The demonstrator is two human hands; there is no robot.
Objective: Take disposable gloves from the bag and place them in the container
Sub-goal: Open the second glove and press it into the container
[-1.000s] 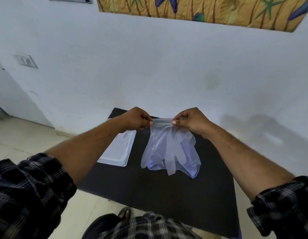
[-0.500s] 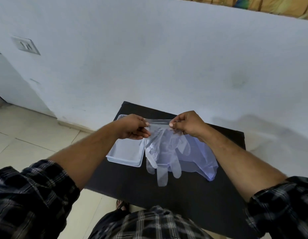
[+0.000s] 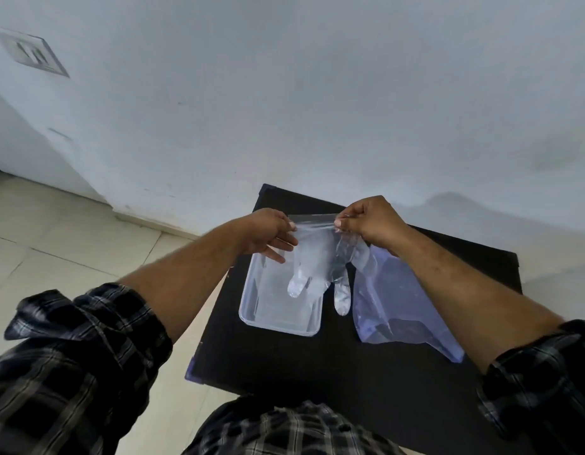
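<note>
Overhead, both hands (image 3: 320, 229) stretch an unmarked glove (image 3: 320, 257).

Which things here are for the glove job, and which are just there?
For the job: glove, held up by the left hand and right hand; bag; container.

Just there: table, wall switch, floor.

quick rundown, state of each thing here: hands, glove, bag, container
left hand: pinching the glove's cuff
right hand: pinching the cuff's other end
glove: held up, fingers dangling over the container
bag: lying slack on the table
container: open, lidless
</note>
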